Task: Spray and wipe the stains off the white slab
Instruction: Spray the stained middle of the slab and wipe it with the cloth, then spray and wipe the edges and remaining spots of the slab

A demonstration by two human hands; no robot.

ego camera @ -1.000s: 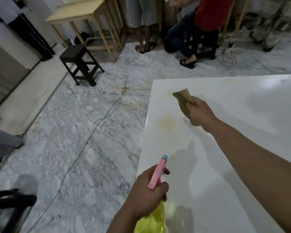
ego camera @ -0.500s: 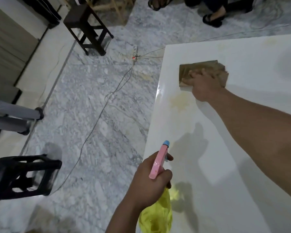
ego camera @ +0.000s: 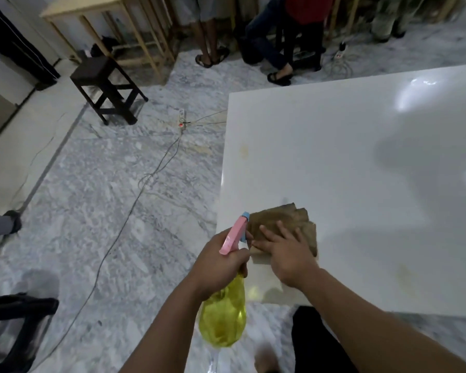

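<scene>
The white slab (ego camera: 347, 162) fills the right half of the view. A folded brown cloth (ego camera: 280, 224) lies flat near its near left corner, and my right hand (ego camera: 288, 254) presses down on it with fingers spread. My left hand (ego camera: 221, 265) grips a spray bottle (ego camera: 223, 313) with a yellow body and a pink trigger head, held just off the slab's left edge beside the cloth. A faint yellowish stain (ego camera: 244, 149) shows near the left edge farther away, and another pale stain (ego camera: 406, 275) sits near the front edge to the right.
A dark wooden stool (ego camera: 105, 87) stands on the marble floor at the far left. A power strip (ego camera: 182, 120) and its cable run across the floor. Several people's legs and wooden table frames stand at the back. A black stool (ego camera: 14, 324) is at the near left.
My right hand has drawn the cloth from the far left part of the slab back to the near left corner. The stain it covered looks fainter. My left hand keeps holding the bottle.
</scene>
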